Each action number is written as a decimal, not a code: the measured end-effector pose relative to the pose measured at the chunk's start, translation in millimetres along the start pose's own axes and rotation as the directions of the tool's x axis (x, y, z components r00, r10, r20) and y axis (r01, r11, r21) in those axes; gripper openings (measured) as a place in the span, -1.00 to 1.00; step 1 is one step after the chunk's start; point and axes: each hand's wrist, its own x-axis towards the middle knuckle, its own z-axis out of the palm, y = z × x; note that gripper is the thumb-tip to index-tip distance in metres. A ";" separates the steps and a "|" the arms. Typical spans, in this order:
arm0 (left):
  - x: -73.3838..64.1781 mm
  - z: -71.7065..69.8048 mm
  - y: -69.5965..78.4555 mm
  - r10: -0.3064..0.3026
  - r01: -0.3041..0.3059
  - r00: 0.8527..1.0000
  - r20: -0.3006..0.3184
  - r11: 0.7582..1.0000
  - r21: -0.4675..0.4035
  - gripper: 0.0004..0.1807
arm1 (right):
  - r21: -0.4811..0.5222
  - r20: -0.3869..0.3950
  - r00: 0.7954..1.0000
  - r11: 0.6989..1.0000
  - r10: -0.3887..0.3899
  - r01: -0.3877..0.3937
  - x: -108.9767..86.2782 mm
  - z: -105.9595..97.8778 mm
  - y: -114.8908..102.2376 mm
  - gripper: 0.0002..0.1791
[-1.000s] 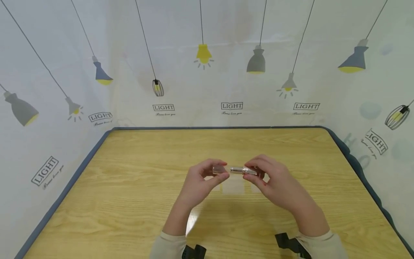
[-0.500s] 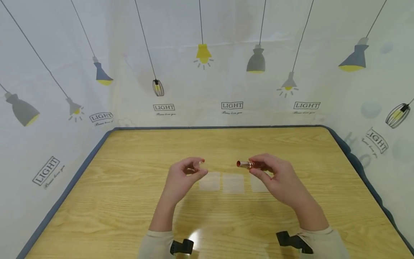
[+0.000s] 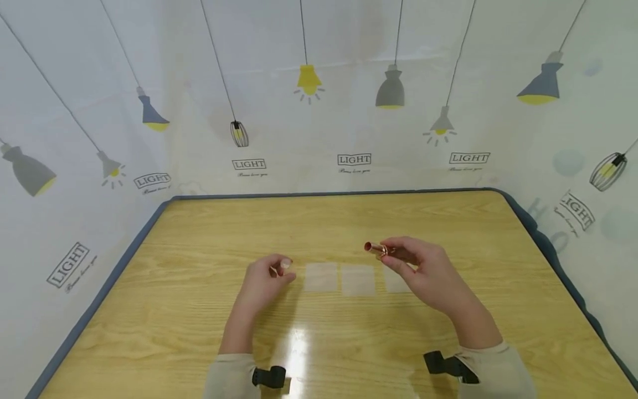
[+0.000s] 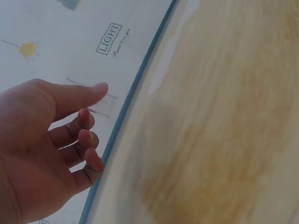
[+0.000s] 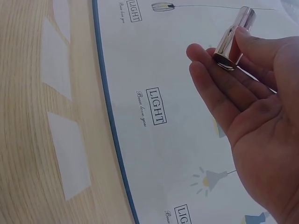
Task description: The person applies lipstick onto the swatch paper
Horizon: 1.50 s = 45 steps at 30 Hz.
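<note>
My left hand [image 3: 263,282] pinches a small clear cap [image 3: 285,264] between thumb and forefinger, above the table left of the middle. Seen from the left wrist, the cap [image 4: 105,105] is see-through with faint edge lines, partly behind the thumb. On the right, my right hand [image 3: 426,271] holds a shiny rose-gold lipstick tube [image 3: 375,249] by its base, its open end pointing left and slightly up. The right wrist view shows the thumb pressing the tube [image 5: 228,48] against the fingers. The two pieces are well apart.
Several thin whitish squares lie in a row on the wooden table [image 3: 199,310]: a left square [image 3: 321,277], a middle square [image 3: 358,280] and a right square [image 3: 396,279], partly behind my right hand. A lamp-printed wall covering [image 3: 279,111] rises beyond the dark table edge.
My left hand has moved left and slightly down with the cap, away from the tube. The right hand has stayed nearly in place, tipping the tube's open end up.
</note>
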 end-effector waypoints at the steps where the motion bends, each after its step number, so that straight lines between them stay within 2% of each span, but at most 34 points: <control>1: 0.8 0.3 -2.6 -0.005 0.005 1.000 0.002 1.000 0.014 -0.77 | -0.001 0.002 1.000 1.000 0.003 -0.003 0.2 0.1 0.3 -0.72; 9: 4.8 1.4 -16.5 -0.031 0.029 0.999 0.021 0.998 0.063 -0.77 | -0.001 0.017 0.998 0.998 0.060 -0.060 0.3 -0.1 0.1 -0.70; 22: 12.8 2.2 -21.2 -0.029 0.024 0.999 0.042 0.995 0.100 -0.78 | -0.024 0.016 0.997 0.997 0.079 -0.078 0.2 -1.3 1.7 -0.70; 25: 13.7 1.5 -20.4 -0.035 0.028 0.998 0.059 0.993 0.117 -0.69 | -0.023 0.017 0.996 0.996 0.087 -0.087 0.0 -2.0 1.6 -0.69; 29: 9.8 -1.7 -16.0 -0.058 0.049 0.996 0.061 0.989 0.138 -0.45 | -0.011 0.014 0.996 0.996 0.087 -0.087 -0.4 -1.2 2.0 -0.70; 32: 4.3 -6.0 -6.0 -0.058 0.054 0.998 0.024 0.991 0.125 -0.32 | -0.002 0.005 0.997 0.997 0.080 -0.080 -0.5 1.3 2.2 -0.71; 34: 1.5 -7.6 4.7 -0.018 0.021 1.000 -0.025 0.994 0.108 -0.31 | 0.005 -0.006 0.998 0.998 0.069 -0.069 -0.5 3.7 2.4 -0.72; 37: -2.6 -5.2 27.5 0.092 -0.090 0.990 -0.102 0.996 0.028 -0.44 | 0.023 -0.030 0.998 0.998 0.056 -0.055 -0.7 7.5 1.9 -0.73; 39: -6.3 0.5 44.9 0.169 -0.178 0.978 -0.125 0.982 -0.059 -0.57 | 0.049 -0.043 0.997 0.997 0.057 -0.055 -1.1 10.0 0.5 -0.74; 42: -13.9 12.6 71.7 0.247 -0.257 0.966 -0.073 0.936 -0.241 -0.62 | 0.098 -0.064 0.996 0.994 0.060 -0.053 -1.4 13.8 -2.4 -0.74; 45: -21.1 25.5 94.5 0.271 -0.241 0.962 0.024 0.888 -0.391 -0.60 | 0.141 -0.083 0.996 0.990 0.038 -0.026 -1.3 18.3 -5.0 -0.76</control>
